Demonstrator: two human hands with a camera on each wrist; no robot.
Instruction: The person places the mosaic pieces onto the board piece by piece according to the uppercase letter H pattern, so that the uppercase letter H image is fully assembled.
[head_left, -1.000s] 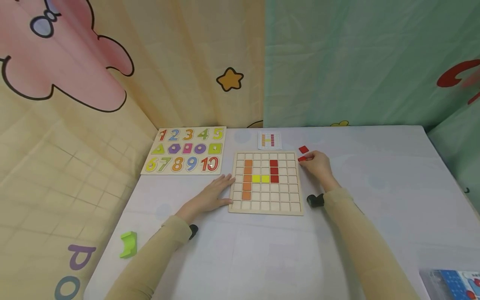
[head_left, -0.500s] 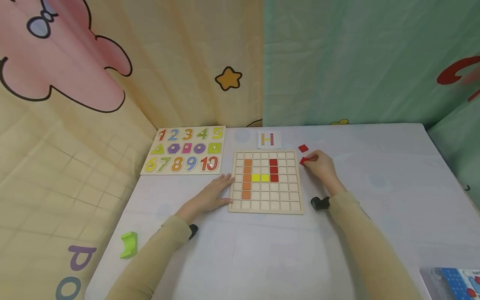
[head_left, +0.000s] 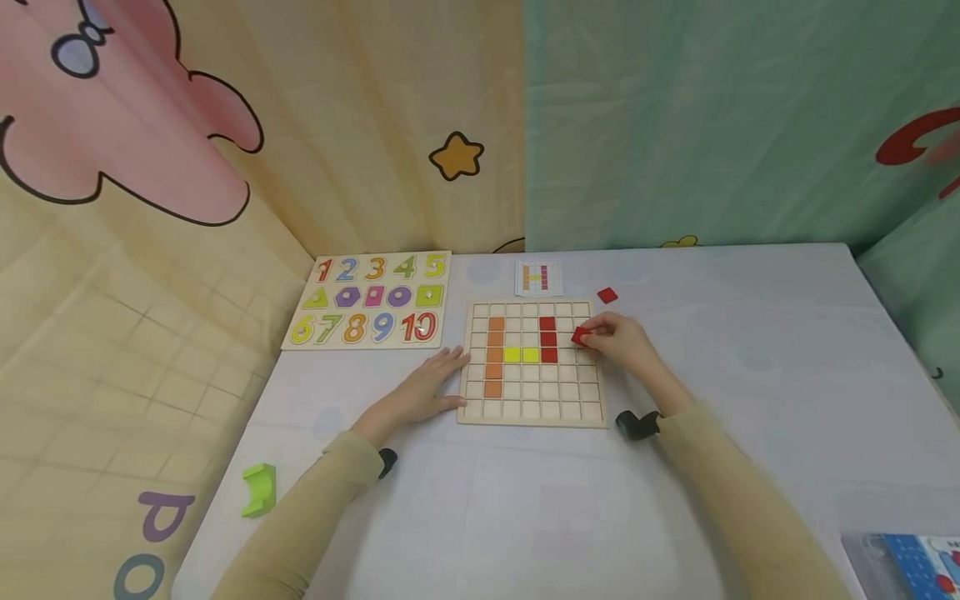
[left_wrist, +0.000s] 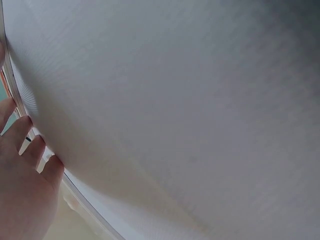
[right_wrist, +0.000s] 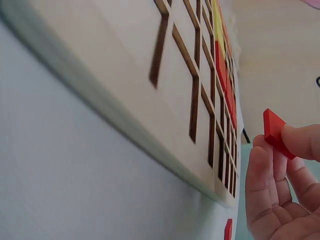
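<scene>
A wooden grid board lies mid-table, holding a column of orange tiles, two yellow tiles and a column of red tiles. My right hand pinches a red square tile between thumb and fingers, over the board's right edge. Another red tile lies on the table beyond the board's upper right corner. My left hand rests with fairly straight fingers against the board's left edge; in the left wrist view its fingertips touch that edge.
Behind the board is a small pattern card. To the left lies a wooden number puzzle. A green curved block sits near the left table edge. At the lower right corner is a clear case with a blue printed cover.
My right hand has picked the nearer red tile up from beside the board and carried it left, over the board's right edge. The left hand has stayed in place.
</scene>
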